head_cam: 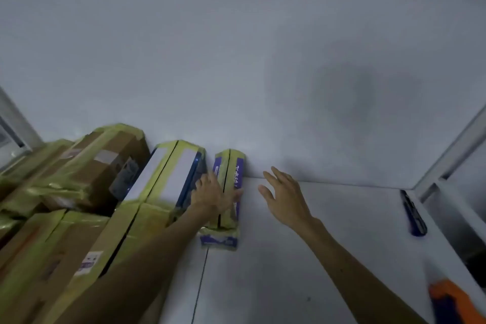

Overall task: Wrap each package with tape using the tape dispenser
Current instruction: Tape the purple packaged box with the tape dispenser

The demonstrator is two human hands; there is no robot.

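A narrow purple package (227,166), wrapped in yellowish tape, lies on the white table (328,258) with its far end against the wall. My left hand (210,196) rests flat on it, fingers straight. My right hand (285,196) hovers just right of the package with its fingers spread, touching nothing. An orange and blue object (455,302), possibly the tape dispenser, sits at the lower right edge, partly cut off.
Several taped cardboard packages (86,179) are stacked at the left against the wall, a white-faced one (168,179) beside the purple package. A dark blue utility knife (414,214) lies at the far right. A grey wall (236,60) rises behind.
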